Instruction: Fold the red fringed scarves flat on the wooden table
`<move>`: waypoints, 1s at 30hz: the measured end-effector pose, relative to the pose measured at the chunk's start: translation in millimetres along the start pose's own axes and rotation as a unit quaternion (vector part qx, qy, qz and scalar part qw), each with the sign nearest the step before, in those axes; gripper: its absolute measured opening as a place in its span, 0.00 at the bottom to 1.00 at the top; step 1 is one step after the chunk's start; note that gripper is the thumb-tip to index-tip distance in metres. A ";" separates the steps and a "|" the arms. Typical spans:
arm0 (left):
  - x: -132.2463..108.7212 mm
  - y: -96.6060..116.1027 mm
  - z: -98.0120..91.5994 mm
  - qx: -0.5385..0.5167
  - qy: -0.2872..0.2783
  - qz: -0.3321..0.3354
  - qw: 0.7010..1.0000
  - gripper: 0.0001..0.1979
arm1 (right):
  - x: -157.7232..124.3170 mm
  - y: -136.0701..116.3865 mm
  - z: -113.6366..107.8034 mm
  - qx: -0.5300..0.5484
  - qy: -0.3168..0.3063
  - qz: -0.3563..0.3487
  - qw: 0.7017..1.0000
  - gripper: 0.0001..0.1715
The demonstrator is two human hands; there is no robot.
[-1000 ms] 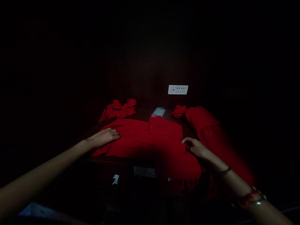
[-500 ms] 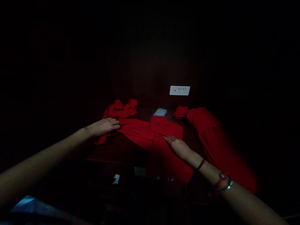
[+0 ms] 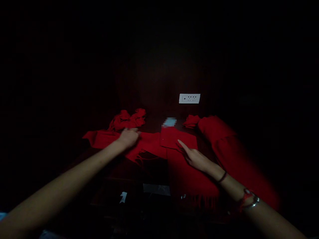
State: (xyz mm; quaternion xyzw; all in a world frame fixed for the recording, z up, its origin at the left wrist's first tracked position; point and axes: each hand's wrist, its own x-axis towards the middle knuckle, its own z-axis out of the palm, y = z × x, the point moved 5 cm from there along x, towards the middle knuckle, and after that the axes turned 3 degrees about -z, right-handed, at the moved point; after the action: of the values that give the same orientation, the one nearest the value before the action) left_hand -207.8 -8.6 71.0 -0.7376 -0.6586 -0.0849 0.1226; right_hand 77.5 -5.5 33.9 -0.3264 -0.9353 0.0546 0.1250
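Observation:
A red scarf (image 3: 152, 142) with fringed ends lies across the dark tabletop, one part folded over and another hanging past the front edge. My left hand (image 3: 129, 137), slightly blurred, has its fingers curled at the scarf's left stretch, where loose fringe shows just below. On the folded part rests my right hand (image 3: 196, 158), its index finger stretched out and the other fingers partly hidden underneath. It seems to hold nothing. The right wrist wears a dark band and a bracelet.
A crumpled red cloth (image 3: 127, 119) lies at the back left. A long red cloth bundle (image 3: 224, 142) runs down the right side. Behind stands a dark wall with a white socket plate (image 3: 189, 98). A pale blurred-out patch (image 3: 169, 121) sits at the table's back.
My left hand has moved right and its fingers have curled. The scarf's left part has spread out, showing fringe. My right hand has shifted slightly right and down, index finger extended.

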 end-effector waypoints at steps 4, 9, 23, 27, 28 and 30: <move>-8.5 84.6 39.9 -0.020 -0.056 0.121 0.991 0.20 | -12.4 -4.8 10.1 -0.053 -0.011 0.032 0.998 0.28; -20.8 64.4 39.8 -0.055 -0.148 0.175 0.972 0.18 | -40.5 -11.6 8.3 -0.112 0.021 0.155 0.981 0.27; 2.0 142.4 37.8 -0.139 -0.217 0.261 0.930 0.40 | -39.0 23.5 -18.1 0.117 0.012 0.180 0.977 0.18; -4.6 132.0 21.5 -0.148 -0.098 0.245 0.953 0.26 | -31.4 30.2 -13.8 0.042 0.042 0.222 0.973 0.16; -8.1 131.1 20.5 -0.147 -0.079 0.235 0.958 0.20 | -29.9 33.0 -11.1 0.024 0.041 0.238 0.970 0.15; -15.1 132.5 24.3 -0.143 -0.076 0.229 0.960 0.14 | -27.1 37.0 -4.3 0.013 0.028 0.253 0.967 0.17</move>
State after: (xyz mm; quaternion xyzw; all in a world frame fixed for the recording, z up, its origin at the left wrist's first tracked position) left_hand -79.0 -29.5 34.3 -0.8826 -0.4607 -0.0920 -0.0186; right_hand 121.2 6.5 25.8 -0.5522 -0.8176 0.0870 0.1376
